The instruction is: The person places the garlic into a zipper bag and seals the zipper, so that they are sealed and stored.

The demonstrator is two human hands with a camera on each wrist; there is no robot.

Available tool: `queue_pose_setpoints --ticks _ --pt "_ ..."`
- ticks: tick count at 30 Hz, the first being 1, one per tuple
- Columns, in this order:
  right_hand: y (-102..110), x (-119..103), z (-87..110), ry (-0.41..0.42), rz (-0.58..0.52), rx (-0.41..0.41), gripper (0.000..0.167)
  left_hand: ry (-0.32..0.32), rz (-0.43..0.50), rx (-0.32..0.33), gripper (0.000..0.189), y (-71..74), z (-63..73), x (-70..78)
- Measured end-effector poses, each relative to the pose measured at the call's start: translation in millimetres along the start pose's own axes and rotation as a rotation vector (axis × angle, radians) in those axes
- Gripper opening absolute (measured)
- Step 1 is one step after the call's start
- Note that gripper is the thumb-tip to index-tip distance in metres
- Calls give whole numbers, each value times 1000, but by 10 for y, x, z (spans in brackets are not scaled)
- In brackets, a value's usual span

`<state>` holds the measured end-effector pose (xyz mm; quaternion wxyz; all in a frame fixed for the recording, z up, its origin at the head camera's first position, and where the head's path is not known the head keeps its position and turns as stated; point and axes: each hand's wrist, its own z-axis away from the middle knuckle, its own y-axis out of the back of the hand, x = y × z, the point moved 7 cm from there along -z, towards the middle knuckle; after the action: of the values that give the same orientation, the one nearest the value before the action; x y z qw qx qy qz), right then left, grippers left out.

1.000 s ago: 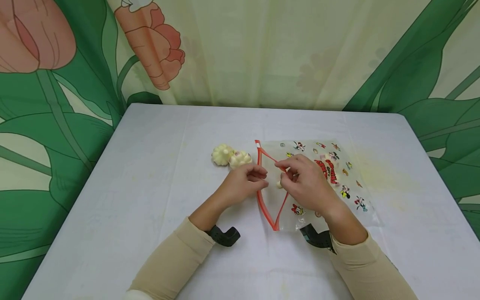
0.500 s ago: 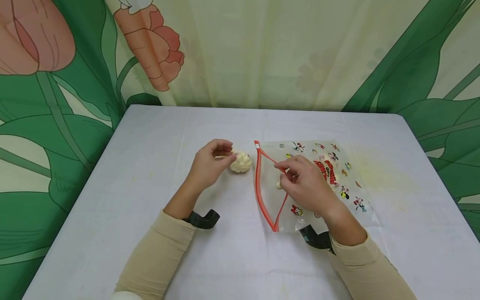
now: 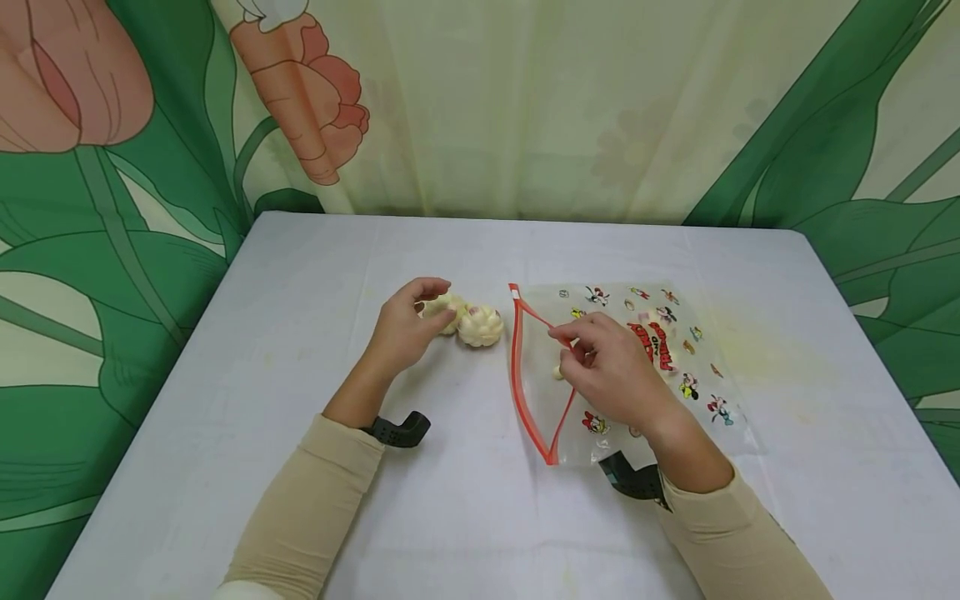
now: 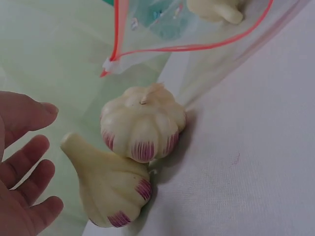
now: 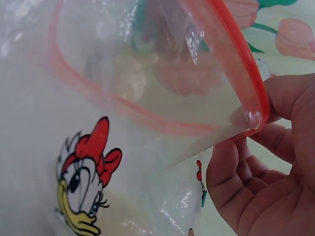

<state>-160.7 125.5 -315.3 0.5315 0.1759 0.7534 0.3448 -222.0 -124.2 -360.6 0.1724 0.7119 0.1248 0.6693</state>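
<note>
Two garlic bulbs lie touching on the white cloth: a rounder one (image 4: 142,123), and one with a long stem (image 4: 110,189) partly behind my left hand in the head view. My left hand (image 3: 405,329) is beside the stemmed bulb, fingers loosely bent and apart from the thumb, with a gap to the bulb in the left wrist view. My right hand (image 3: 611,362) pinches the red zip edge (image 5: 246,64) of a clear zip bag (image 3: 697,425) between thumb and fingers, so its mouth gapes toward the bulbs. Another garlic bulb (image 4: 214,10) shows inside the bag.
White cloth (image 3: 450,517) covers the table. The bag, printed with cartoon figures, lies flat to the right. Behind the table's far edge hangs a curtain (image 3: 525,108) with tulips and green leaves. Each wrist wears a black strap mount (image 3: 402,430).
My left hand has gone from the bag's mouth leftward to the garlic bulbs, drawing slightly further left in the last half second. My right hand stays at the bag's edge.
</note>
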Motion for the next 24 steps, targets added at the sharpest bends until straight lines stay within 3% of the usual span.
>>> queue_pose_setpoints --ticks 6,12,19,24 --pt "0 -3 5 -3 4 -1 25 40 -78 -30 44 -43 -56 -89" --pt "2 -2 5 -4 3 0 25 87 -172 -39 38 -71 -97 -174" --pt "8 -4 2 -2 3 8 25 61 -237 2 30 -88 -126 -152" --pt "10 -2 3 -6 0 2 25 28 -264 70 27 -41 -114 -105"
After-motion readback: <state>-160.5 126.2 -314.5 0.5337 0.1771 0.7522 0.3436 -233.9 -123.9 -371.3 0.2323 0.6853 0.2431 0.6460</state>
